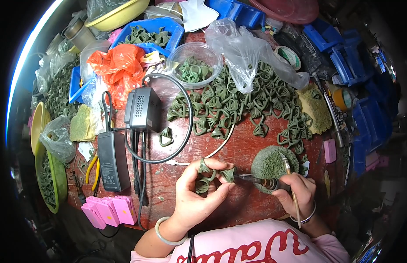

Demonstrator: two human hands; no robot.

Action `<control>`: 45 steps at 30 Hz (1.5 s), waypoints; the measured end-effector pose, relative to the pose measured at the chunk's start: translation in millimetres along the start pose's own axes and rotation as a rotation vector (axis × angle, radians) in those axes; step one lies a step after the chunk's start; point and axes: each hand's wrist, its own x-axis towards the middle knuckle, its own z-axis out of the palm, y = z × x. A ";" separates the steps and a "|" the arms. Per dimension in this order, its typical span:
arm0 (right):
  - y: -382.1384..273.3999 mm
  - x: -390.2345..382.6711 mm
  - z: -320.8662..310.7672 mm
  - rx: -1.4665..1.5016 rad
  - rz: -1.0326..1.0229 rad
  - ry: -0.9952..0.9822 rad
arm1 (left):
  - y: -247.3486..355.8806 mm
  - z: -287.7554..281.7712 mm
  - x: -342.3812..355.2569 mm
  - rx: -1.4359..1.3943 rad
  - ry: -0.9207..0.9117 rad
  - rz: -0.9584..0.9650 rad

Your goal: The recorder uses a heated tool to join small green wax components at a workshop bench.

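Note:
Several small green ring-shaped pieces [202,185] are held between the fingers of my left hand [194,204], left of a round green pad [273,161]. My right hand [299,198] grips a dark pen-like tool [268,183] with a thin metal tip, which points left at the piece between my left thumb and forefinger; whether it touches is unclear. A thin wooden-handled brush [292,188] is also in my right hand, standing across the tool with its end over the pad. A large pile of similar green pieces [225,103] lies beyond my hands.
A black adapter [112,162], a dark metal box [142,109] and looped cables crowd the left, with pink blocks [109,210] at the front. Blue trays [367,122], a yellow sponge [316,111] and a pink block [330,151] lie right. A clear tub [194,65] and plastic bags stand behind.

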 end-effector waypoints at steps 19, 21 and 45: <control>-2.2 0.3 -3.8 0.039 0.023 -0.012 | -0.4 0.4 -0.6 -0.016 0.004 -0.025; -2.3 0.3 -3.5 0.044 0.026 -0.009 | -0.2 1.3 -0.6 -0.019 0.009 -0.025; -34.7 33.4 14.9 0.343 0.174 0.083 | 4.0 -0.8 -1.5 -0.089 -0.064 -0.043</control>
